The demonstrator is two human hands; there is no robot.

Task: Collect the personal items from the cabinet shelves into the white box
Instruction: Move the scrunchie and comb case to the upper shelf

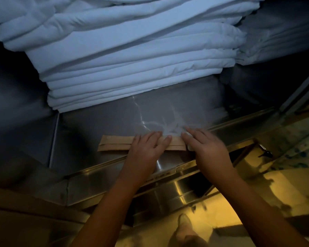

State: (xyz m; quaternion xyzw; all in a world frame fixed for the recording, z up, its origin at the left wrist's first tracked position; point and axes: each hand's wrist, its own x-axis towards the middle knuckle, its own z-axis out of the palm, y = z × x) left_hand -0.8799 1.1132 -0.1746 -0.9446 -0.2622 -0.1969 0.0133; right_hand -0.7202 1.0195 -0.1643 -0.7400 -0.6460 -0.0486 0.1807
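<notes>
Pressing flat tan paper packets point(114, 145) on steel shelf point(100, 125).

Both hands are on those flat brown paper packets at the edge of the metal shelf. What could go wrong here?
The brown paper packets lie flat on the slick metal shelf, so the left hand and right hand may struggle to lift them, and one could slide off the front lip. The stack of folded white linens sits close behind and could get nudged. The shelf is also dim.

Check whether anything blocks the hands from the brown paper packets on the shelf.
Nothing visible does. The left hand already lies flat on the brown paper packets; the right hand rests beside them. The white box is out of view.
</notes>
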